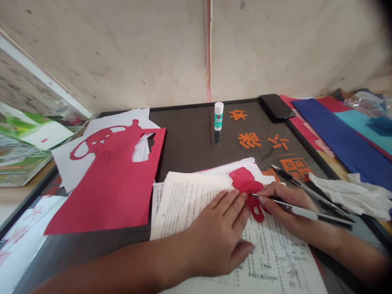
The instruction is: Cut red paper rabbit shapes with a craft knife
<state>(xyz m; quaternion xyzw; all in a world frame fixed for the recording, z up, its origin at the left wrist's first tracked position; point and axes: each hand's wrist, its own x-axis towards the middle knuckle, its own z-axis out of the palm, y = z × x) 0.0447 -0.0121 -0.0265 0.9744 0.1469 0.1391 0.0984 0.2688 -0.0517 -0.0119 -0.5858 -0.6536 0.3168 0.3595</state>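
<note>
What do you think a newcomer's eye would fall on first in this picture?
The big red paper, cut in a teapot shape, stands out at left. At centre, the right hand holds a craft knife to a small red cut-out, while the left hand presses on printed pages. Orange cut-out characters lie beyond, on a dark board.

The red cut-out (246, 183) is made of matt paper; the craft knife (301, 212) is made of smooth plastic and metal.
</note>
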